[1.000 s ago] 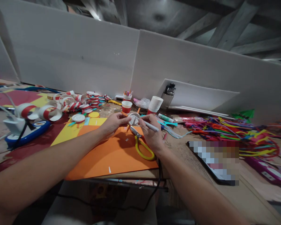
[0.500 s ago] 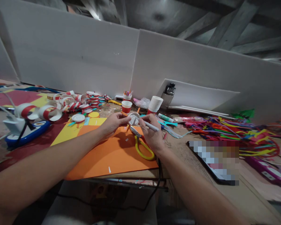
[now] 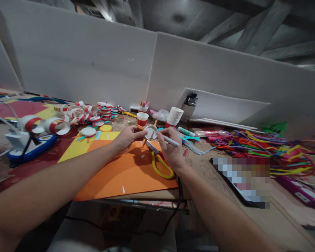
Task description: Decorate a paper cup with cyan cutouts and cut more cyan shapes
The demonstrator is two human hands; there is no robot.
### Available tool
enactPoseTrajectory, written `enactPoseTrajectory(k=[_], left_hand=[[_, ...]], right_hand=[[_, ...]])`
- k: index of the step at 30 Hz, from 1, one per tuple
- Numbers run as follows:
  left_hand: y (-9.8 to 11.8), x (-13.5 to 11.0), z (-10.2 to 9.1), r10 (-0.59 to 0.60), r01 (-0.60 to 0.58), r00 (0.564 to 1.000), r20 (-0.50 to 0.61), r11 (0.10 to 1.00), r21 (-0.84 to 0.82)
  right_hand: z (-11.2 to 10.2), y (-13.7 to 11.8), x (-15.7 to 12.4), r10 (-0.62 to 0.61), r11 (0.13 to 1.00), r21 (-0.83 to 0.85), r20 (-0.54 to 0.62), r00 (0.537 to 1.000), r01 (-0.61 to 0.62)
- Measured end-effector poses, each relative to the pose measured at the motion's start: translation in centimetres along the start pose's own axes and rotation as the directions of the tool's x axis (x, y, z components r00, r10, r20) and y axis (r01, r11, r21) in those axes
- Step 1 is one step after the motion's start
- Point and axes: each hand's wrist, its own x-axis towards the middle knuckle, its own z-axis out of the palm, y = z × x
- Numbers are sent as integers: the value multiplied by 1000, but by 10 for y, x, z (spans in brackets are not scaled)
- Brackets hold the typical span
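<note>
Cup base (image 3: pixel 151 131), white and shallow with orange strips sticking out, held in the air above an orange sheet (image 3: pixel 112 175), just in front of a red-and-white cup (image 3: pixel 142 119). Pinched at its left edge between thumb and fingers of the left hand (image 3: pixel 131 137). In the right hand (image 3: pixel 172 147), a white pen (image 3: pixel 172 141), pinched between thumb and fingers near the tip, pointing toward the base from the right. Cannot tell whether touching the surface or just short of it; a grey shape inside the base, too small to make out as drawing or shadow.

Below the base and beside the right hand, scissors (image 3: pixel 154 166) with yellow handles, lying on the orange sheet. Under that sheet's left part, a yellow sheet (image 3: pixel 73 152). To the left, a round white piece with coloured strips (image 3: pixel 88 132), next to a yellow lid (image 3: pixel 105 128); farther left, curled red-and-white strips (image 3: pixel 56 126) near a blue-and-white power strip (image 3: pixel 33 150). Beyond the right hand, a leaning stack of paper cups (image 3: pixel 174 117) and a dark-capped bottle (image 3: pixel 189 106). Farther right, a loose heap of coloured stems (image 3: pixel 254 147) and a phone (image 3: pixel 238 182), screen pixelated.
</note>
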Motion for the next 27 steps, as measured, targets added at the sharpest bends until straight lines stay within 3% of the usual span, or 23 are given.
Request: enactPoseTrajectory(k=[16, 20, 23, 27], left_hand=[[3, -1, 2, -5, 5, 1000, -19, 1000, 0], [3, 0, 1, -29, 27, 998, -63, 999, -36], [2, 0, 1, -30, 26, 998, -51, 997, -74], [2, 0, 2, -13, 11, 1000, -7, 991, -137]], right_hand=[[0, -2, 1, 38, 996, 82, -46, 998, -35], [-2, -1, 1, 41, 987, 156, -119, 992, -22], [-3, 5, 3, 121, 974, 210, -168, 978, -84], [3, 16, 4, 299, 884, 399, -86, 950, -242]])
